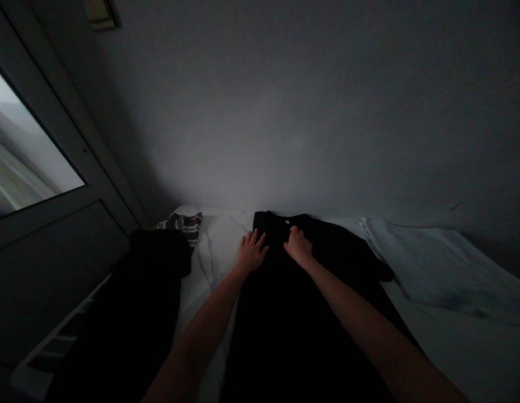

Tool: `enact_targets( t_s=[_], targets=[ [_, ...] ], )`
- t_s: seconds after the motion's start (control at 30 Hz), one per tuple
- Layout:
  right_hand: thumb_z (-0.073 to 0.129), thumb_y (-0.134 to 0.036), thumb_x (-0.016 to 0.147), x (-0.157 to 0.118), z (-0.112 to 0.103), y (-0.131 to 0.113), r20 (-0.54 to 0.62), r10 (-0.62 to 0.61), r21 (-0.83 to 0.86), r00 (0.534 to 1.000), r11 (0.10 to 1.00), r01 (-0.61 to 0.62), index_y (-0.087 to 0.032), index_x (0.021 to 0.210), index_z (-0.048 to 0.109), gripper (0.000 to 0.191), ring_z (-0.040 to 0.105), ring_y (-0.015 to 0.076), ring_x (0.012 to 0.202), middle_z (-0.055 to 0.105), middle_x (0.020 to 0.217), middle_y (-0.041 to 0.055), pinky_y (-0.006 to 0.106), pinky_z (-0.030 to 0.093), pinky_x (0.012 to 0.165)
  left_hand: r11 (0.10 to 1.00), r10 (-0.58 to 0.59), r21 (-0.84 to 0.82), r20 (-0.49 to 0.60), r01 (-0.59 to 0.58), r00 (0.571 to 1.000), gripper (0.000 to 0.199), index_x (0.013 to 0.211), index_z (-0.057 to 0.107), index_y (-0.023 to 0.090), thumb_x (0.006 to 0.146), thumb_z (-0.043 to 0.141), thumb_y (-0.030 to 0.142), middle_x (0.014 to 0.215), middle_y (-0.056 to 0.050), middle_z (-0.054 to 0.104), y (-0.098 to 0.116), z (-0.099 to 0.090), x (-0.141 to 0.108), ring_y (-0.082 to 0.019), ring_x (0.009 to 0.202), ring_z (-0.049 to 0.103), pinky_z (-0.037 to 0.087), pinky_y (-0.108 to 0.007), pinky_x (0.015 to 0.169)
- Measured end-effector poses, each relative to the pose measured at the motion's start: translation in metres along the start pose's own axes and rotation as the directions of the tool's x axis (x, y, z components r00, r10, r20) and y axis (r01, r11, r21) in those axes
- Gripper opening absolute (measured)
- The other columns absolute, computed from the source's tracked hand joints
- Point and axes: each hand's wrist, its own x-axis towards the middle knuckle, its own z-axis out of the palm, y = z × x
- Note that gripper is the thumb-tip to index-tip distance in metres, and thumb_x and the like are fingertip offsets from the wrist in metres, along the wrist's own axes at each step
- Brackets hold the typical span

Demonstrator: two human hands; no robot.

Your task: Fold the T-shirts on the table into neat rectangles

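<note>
A black short-sleeved shirt [285, 324] lies spread on the white marble-patterned surface [218, 246], its collar toward the wall and a small pale label inside the neck. My left hand [251, 253] rests flat on the shirt's left shoulder with its fingers spread. Near the middle of the neckline, my right hand [299, 246] is closed with the fingers curled; what it pinches, if anything, is hidden. The right sleeve is stretched out to the side, while the left side looks folded in. Dim light hides detail in the black cloth.
Dark clothing [129, 313] lies to the left, with a striped cloth [188, 224] behind it. A pale cloth [444, 268] lies at the right. The grey wall [285, 112] borders the far edge; a door with a glass pane [28, 145] stands at the left.
</note>
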Motion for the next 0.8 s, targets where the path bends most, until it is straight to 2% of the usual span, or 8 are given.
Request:
enact_targets(
  t_s=[0.1,0.2,0.27,0.37,0.53,0.6,0.73,0.8],
  targets=[
    [0.06,-0.022,0.086,0.026,-0.001,-0.014,-0.06,-0.153,0.008,0.986,0.988,0.154,-0.018,0.12,0.057,0.034,0.052,0.0353,0.124,0.055,0.129,0.0216,0.047,0.044,0.099,1.0,0.002,-0.003,-0.006,-0.002,1.0,0.057,0.152,0.034,0.022,0.101,0.034,0.046,0.159,-0.013,0.03,0.0,0.001,0.0,-0.032,0.146,0.03,0.027,-0.051,0.117],
    [0.05,-0.009,0.088,0.063,0.004,-0.037,0.042,-0.307,0.114,0.951,0.947,0.301,-0.018,0.118,0.061,0.033,0.053,0.026,0.125,0.06,0.129,0.0159,0.041,0.038,0.107,1.0,-0.005,-0.003,-0.026,0.005,1.0,0.059,0.153,0.031,0.019,0.101,0.033,0.046,0.158,-0.014,0.031,-0.001,0.004,0.0,-0.031,0.146,0.029,0.027,-0.051,0.117],
    [0.05,-0.002,0.083,0.084,0.011,-0.049,0.108,-0.335,0.15,0.936,0.936,0.318,-0.018,0.116,0.064,0.039,0.058,0.0215,0.118,0.066,0.123,0.0122,0.035,0.041,0.104,1.0,-0.002,0.003,-0.036,0.002,0.999,0.06,0.153,0.031,0.017,0.101,0.032,0.047,0.158,-0.014,0.032,-0.002,0.006,0.0,-0.031,0.146,0.03,0.027,-0.051,0.117],
    [0.057,0.0,0.076,0.106,0.021,-0.056,0.173,-0.346,0.165,0.922,0.933,0.319,-0.016,0.109,0.068,0.038,0.065,0.0218,0.105,0.071,0.112,0.0107,0.031,0.048,0.093,1.0,-0.001,0.008,-0.044,0.001,0.999,0.061,0.152,0.033,0.016,0.101,0.031,0.049,0.158,-0.015,0.032,-0.003,0.009,0.001,-0.032,0.145,0.03,0.027,-0.052,0.117],
    [0.064,-0.012,0.075,0.116,0.025,-0.042,0.278,-0.383,0.192,0.881,0.921,0.339,-0.015,0.088,0.072,0.016,0.068,0.0193,0.08,0.074,0.085,0.0039,0.027,0.053,0.075,1.0,-0.011,-0.014,-0.058,0.01,0.998,0.064,0.151,0.035,0.012,0.1,0.031,0.051,0.157,-0.016,0.032,-0.001,0.011,0.0,-0.033,0.145,0.031,0.027,-0.051,0.117],
    [0.066,-0.015,0.074,0.115,0.022,-0.034,0.278,-0.401,0.206,0.872,0.912,0.354,-0.016,0.092,0.072,0.019,0.068,0.0196,0.085,0.075,0.089,0.004,0.028,0.053,0.077,1.0,-0.011,-0.022,-0.059,0.01,0.998,0.064,0.152,0.035,0.014,0.1,0.031,0.051,0.157,-0.016,0.033,-0.001,0.01,0.0,-0.033,0.145,0.031,0.026,-0.052,0.117],
    [0.068,-0.022,0.078,0.108,0.014,-0.023,0.237,-0.425,0.22,0.873,0.899,0.378,-0.016,0.112,0.068,0.035,0.066,0.0216,0.104,0.071,0.114,0.0091,0.031,0.051,0.087,1.0,0.001,-0.031,-0.062,-0.003,0.998,0.059,0.152,0.035,0.024,0.1,0.033,0.051,0.157,-0.015,0.034,-0.001,0.009,-0.001,-0.033,0.144,0.032,0.026,-0.054,0.116],
    [0.069,-0.028,0.08,0.103,0.009,-0.019,0.242,-0.419,0.203,0.875,0.904,0.376,-0.017,0.113,0.067,0.035,0.067,0.0219,0.103,0.071,0.114,0.0095,0.031,0.052,0.085,0.999,0.002,-0.035,-0.059,-0.004,0.998,0.058,0.152,0.036,0.026,0.1,0.033,0.051,0.157,-0.014,0.034,-0.002,0.009,-0.001,-0.033,0.144,0.032,0.026,-0.055,0.116]
  ],
)
